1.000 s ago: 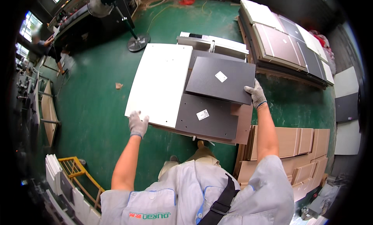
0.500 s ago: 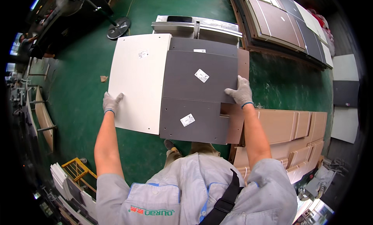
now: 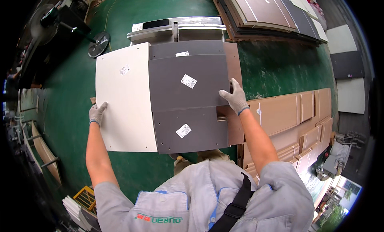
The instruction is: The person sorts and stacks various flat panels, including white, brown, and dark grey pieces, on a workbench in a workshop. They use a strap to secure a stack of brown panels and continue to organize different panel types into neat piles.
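A white panel lies at the left, with a small label and holes near its corners. My left hand, in a grey glove, grips its left edge, thumb on top and fingers mostly hidden beyond the edge. To its right lie dark grey panels: a large labelled one, and a nearer one with its own label. At the large panel's right edge is my gloved right hand, thumb over the surface and fingers spread apart. Beneath the grey panels a brown panel sticks out on the right.
A metal-framed stand is just beyond the panels. Strapped brown boards are stacked at the right, and a large board stack stands at the far right. A fan's round base sits on the green floor at far left.
The panels and both hands have shifted left and slightly nearer in the view, as has the scene around them. My right hand's fingers have spread; my left stays at the white panel's edge.
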Motion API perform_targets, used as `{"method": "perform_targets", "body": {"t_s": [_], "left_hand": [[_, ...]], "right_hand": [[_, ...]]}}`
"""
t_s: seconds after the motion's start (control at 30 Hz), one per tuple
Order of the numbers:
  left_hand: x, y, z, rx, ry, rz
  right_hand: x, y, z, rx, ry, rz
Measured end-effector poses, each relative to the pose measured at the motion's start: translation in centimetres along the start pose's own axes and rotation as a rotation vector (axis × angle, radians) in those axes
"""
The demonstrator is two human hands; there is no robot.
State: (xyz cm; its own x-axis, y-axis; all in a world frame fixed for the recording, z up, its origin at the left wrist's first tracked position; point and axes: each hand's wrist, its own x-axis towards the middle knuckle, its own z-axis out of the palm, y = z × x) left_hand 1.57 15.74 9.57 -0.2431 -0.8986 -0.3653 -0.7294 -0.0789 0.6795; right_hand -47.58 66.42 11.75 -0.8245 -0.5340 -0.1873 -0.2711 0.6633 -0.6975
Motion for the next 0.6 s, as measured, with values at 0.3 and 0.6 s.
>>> {"method": "perform_targets", "body": {"t_s": [0.3, 0.6], "left_hand": [[4.4, 3.7, 0.8, 0.019, -0.048, -0.171], [-1.9, -0.6, -0.7, -0.19, -0.112, -0.342]], "right_hand": [[-2.8, 5.4, -0.8, 0.342, -0.06, 0.375], [-9.6, -0.1, 0.3, 0.119, -0.024, 0.169]]}}
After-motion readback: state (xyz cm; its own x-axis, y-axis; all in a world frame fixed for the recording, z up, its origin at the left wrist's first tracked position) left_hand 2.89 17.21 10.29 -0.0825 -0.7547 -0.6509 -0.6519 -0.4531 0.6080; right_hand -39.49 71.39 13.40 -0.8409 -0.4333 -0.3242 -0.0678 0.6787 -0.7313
